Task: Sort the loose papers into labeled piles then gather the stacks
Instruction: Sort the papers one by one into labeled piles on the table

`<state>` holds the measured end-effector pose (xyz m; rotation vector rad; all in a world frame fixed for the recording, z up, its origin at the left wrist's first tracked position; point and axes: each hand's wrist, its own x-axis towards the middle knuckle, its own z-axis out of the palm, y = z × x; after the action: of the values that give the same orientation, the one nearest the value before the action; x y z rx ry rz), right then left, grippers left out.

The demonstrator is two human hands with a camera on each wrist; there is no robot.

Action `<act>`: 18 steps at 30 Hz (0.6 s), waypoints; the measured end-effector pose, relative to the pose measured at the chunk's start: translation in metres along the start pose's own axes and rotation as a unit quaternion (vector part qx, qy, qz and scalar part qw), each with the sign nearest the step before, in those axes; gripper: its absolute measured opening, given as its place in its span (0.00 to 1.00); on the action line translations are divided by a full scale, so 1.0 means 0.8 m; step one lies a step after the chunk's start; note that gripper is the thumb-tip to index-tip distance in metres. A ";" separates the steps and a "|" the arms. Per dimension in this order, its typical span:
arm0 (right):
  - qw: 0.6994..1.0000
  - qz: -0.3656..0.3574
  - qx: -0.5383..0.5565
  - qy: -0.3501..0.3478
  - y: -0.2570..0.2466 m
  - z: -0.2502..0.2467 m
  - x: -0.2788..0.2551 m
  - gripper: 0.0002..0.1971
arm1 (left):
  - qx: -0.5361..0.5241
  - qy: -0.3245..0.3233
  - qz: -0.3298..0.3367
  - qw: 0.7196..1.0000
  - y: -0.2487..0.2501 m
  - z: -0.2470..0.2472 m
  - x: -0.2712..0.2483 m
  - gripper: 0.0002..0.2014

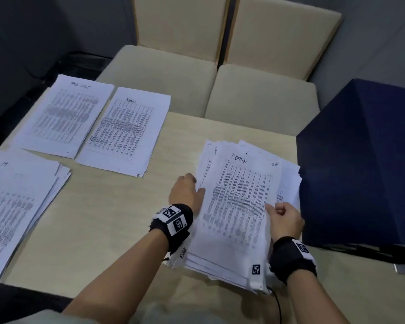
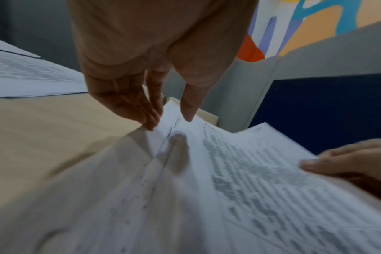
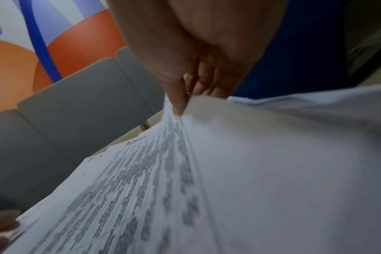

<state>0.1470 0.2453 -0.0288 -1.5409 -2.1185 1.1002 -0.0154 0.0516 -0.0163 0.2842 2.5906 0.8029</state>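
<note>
A messy loose stack of printed papers [image 1: 220,265] lies on the table's right half. Its top sheet [image 1: 239,202] is headed "ADMIN" and numbered 25. My right hand [image 1: 283,218] pinches that sheet's right edge, thumb on top and curled fingers beneath, as the right wrist view shows [image 3: 185,96]. My left hand [image 1: 187,190] is at the sheet's left edge. In the left wrist view its fingers [image 2: 150,120] reach straight to the paper's edge and the thumb hovers just over the sheet [image 2: 250,180]. Sorted piles lie at far left: one headed with a list title [image 1: 66,115], one "Admin" [image 1: 124,132].
A third, thicker fanned pile marked 14 [image 1: 17,202] overhangs the table's left edge. A large dark blue box [image 1: 360,160] stands against the loose stack's right side. Two beige chairs [image 1: 164,73] are behind the light wooden table [image 1: 103,230].
</note>
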 end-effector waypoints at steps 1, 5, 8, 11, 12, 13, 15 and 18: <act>1.000 -0.015 0.003 0.003 0.003 -0.005 -0.002 0.15 | 0.004 0.003 -0.010 1.000 -0.003 -0.002 0.003 0.17; 0.999 -0.034 0.000 0.034 0.013 -0.029 -0.012 0.23 | 0.025 -0.012 -0.004 1.000 -0.008 -0.002 0.010 0.13; 0.993 -0.023 0.057 0.097 0.009 -0.037 -0.026 0.08 | 0.033 -0.013 0.012 0.999 -0.007 0.005 0.011 0.14; 0.983 0.027 0.160 0.086 0.013 -0.036 -0.037 0.15 | 0.025 -0.024 0.013 0.999 -0.005 0.010 0.008 0.12; 0.977 0.056 0.190 0.073 0.016 -0.036 -0.040 0.15 | 0.025 -0.029 0.016 0.999 -0.004 0.010 0.007 0.13; 0.969 0.094 0.219 0.065 0.021 -0.034 -0.043 0.13 | 0.029 -0.031 0.023 0.999 -0.004 0.009 0.006 0.13; 0.948 0.166 0.266 0.057 0.029 -0.031 -0.048 0.10 | 0.052 -0.031 0.041 0.997 -0.004 0.002 0.007 0.14; 0.939 0.202 0.272 0.059 0.031 -0.030 -0.053 0.18 | 0.162 -0.006 0.098 0.982 -0.005 -0.018 0.005 0.20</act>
<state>0.1948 0.2197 -0.0228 -1.7255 -1.2794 1.5194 -0.0254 0.0421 -0.0089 0.6452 2.7046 0.4333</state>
